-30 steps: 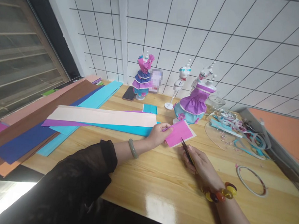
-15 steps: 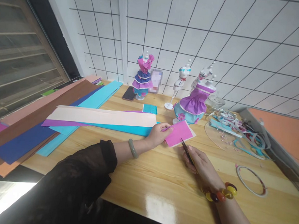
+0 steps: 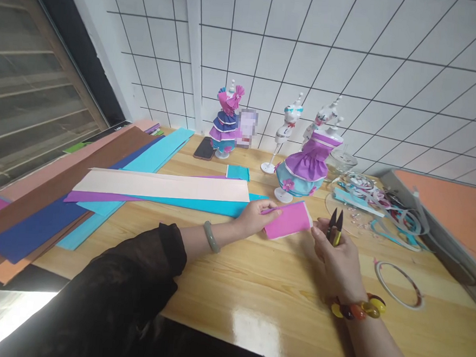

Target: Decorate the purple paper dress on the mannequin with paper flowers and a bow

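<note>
My left hand [image 3: 255, 219] is closed on the left end of a folded pink piece of crepe paper [image 3: 290, 220], thumb on top. A pale layer shows along the paper's right edge. A pair of thread snips [image 3: 335, 229], with dark blades apart and pointing up and a yellow body, sits in my right hand [image 3: 336, 256]. The right thumb and fingertips are at the paper's right edge; whether they pinch it I cannot tell. Just behind the paper stands a small mannequin in a purple and light-blue dress [image 3: 310, 164].
Long strips of coloured paper [image 3: 168, 185] cover the table's left side. Behind are a dressed mannequin [image 3: 225, 120], a bare white mannequin [image 3: 288, 127], a phone [image 3: 204, 148] and a teal paper piece [image 3: 238, 172]. Ribbons [image 3: 406, 220] and a ribbon roll [image 3: 399, 285] lie right.
My right hand has turned the snips from the paper's lower edge to point upward, and its fingertips have come to the paper's right edge. The pink paper has tilted flatter.
</note>
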`<state>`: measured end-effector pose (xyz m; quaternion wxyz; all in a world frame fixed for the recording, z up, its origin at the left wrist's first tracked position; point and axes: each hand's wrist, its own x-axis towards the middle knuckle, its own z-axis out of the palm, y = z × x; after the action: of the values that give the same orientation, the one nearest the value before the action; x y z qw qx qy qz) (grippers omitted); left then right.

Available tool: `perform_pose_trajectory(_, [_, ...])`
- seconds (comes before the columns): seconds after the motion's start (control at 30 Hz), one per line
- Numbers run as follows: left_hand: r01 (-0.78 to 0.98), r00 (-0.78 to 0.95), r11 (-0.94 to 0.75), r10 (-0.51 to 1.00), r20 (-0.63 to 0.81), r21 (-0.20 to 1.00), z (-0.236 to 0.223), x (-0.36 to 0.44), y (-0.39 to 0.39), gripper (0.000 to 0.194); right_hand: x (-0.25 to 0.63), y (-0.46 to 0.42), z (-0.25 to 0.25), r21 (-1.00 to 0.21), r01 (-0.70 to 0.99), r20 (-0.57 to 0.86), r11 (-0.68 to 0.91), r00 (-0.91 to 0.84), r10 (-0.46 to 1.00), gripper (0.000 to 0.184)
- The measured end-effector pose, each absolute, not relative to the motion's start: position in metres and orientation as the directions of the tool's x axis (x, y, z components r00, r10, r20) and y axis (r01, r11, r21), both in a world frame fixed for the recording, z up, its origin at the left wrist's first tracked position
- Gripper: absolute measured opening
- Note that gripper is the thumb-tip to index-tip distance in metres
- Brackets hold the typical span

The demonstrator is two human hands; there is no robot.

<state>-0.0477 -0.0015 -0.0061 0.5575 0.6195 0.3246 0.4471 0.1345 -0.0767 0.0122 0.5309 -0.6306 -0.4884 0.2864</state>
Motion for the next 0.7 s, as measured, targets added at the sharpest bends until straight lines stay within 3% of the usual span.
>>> perform_pose_trajectory(0.37, [0.107,0.551,-0.306,0.811,0.2,0.946,-0.008,-0.0478,-0.0079,0.03,0.1251,-0.0813,0.0229,-0.955,0.295,0.149,0.023,0.409,0.9,0.048])
perform_pose_trajectory(0.7, [0.141,0.575,-0.351,0.79,0.212,0.926,-0.009,-0.047,-0.0093,0.03,0.1301,-0.0811,0.0191,-0.944,0.331,0.164,0.02,0.414,0.895,0.044])
